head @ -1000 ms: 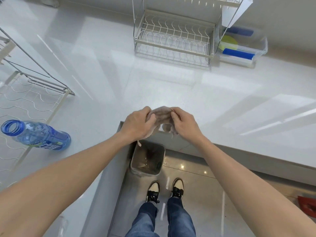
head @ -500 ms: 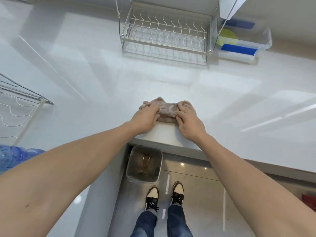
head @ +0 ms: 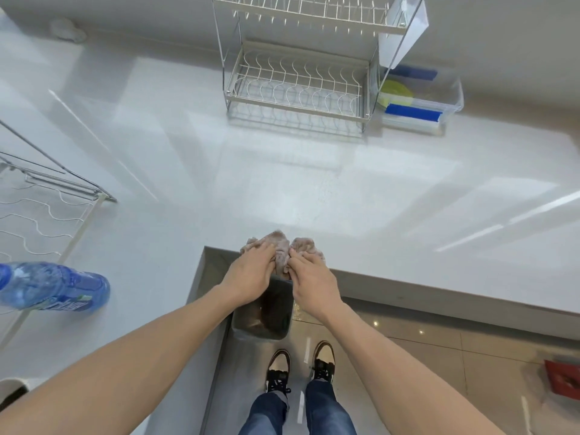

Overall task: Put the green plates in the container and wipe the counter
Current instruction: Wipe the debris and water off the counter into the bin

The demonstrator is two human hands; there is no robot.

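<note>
A crumpled beige cloth (head: 282,244) sits at the inner corner edge of the white counter (head: 282,183). My left hand (head: 248,274) and my right hand (head: 309,276) both grip it from the near side, fingers closed into the fabric, part of it hanging over the edge. A green plate (head: 396,91) lies inside a clear plastic container (head: 452,95) at the back right, beside blue items.
A white wire dish rack (head: 298,86) stands at the back centre. Another wire rack (head: 40,199) and a lying blue water bottle (head: 53,290) are on the left counter. A grey bin (head: 263,315) stands on the floor below my hands, by my shoes.
Both hands with the cloth went from above the bin onto the counter, and have now drawn it back to the counter's edge. The view shifted, showing the bottle again.
</note>
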